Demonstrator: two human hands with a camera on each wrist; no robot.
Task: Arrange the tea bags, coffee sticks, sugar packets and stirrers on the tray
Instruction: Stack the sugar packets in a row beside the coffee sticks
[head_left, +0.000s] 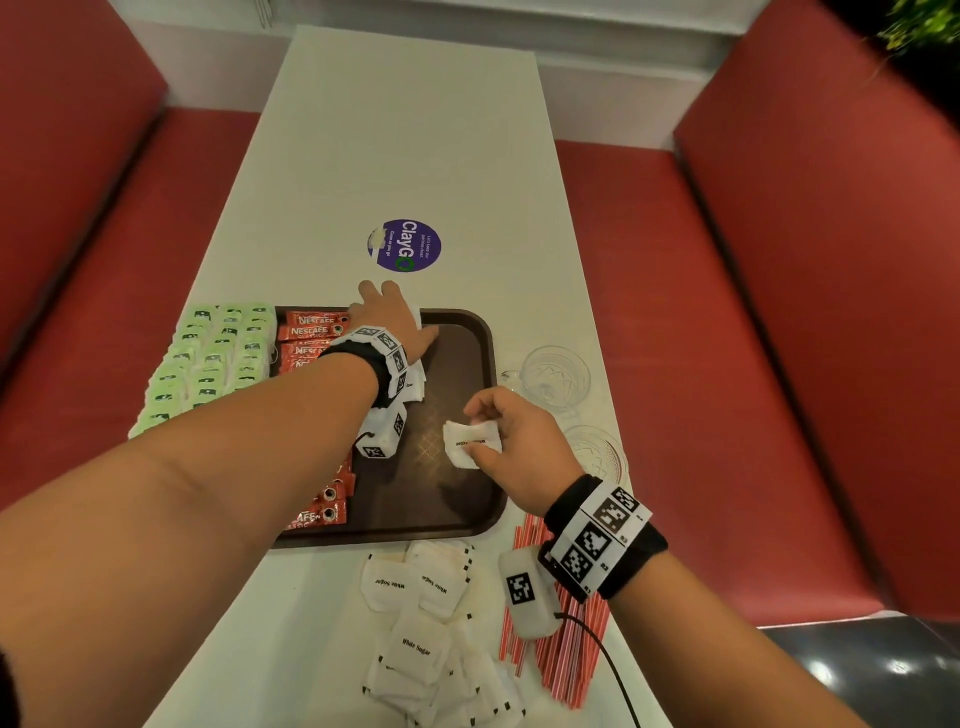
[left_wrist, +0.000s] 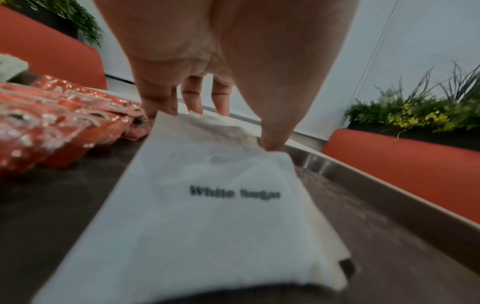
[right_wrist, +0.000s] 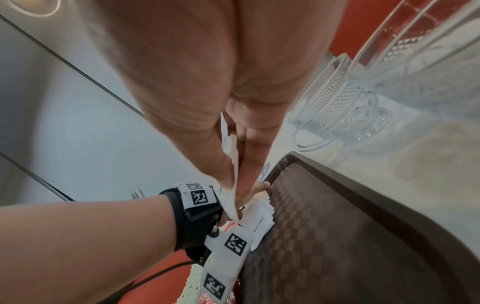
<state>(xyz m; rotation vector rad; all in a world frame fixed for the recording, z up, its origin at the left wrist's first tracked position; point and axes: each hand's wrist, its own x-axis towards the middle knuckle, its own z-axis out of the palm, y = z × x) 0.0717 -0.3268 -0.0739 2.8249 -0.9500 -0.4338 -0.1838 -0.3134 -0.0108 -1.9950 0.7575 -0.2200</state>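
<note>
A brown tray (head_left: 470, 338) lies on the white table. Green tea bags (head_left: 208, 364) lie in rows at its left side, with red coffee sticks (head_left: 309, 331) in a column beside them. My left hand (head_left: 389, 314) reaches over the tray's far part. Its straight fingers (left_wrist: 192, 98) and thumb touch the far end of a row of white sugar packets (left_wrist: 207, 216) lying on the tray next to the coffee sticks (left_wrist: 64, 123). Above the tray's middle, my right hand (head_left: 493, 431) pinches a few sugar packets (head_left: 470, 442) between thumb and fingers (right_wrist: 249, 160).
Loose sugar packets (head_left: 415, 623) lie on the table in front of the tray. Red-and-white stirrers (head_left: 569, 654) lie under my right wrist. Two glass cups (head_left: 556, 376) stand right of the tray. A purple sticker (head_left: 405, 245) lies beyond it. Red benches flank the table.
</note>
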